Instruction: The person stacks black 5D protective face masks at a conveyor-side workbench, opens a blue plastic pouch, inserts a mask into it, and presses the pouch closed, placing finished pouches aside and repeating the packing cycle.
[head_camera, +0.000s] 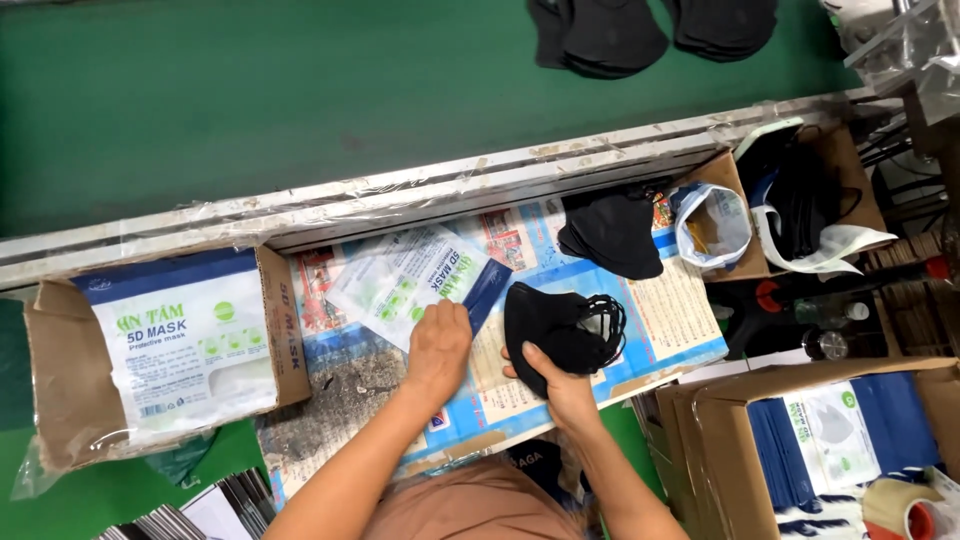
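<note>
Here, right hand (560, 385) cupping black masks (555, 330)

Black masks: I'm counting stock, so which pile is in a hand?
The black mask stack gripped by the right hand; the pile above lies untouched, and others sit on the green belt.

1. The black masks (555, 330) held in the right hand (565, 392) are soft, matt cloth with thin elastic loops.
2. The mask pouch (415, 280) under the left hand (437, 345) is glossy, smooth plastic film.
3. The bench (600, 300) is covered in printed paper.
4. The box (160, 350) at its left edge is rough brown cardboard.
</note>
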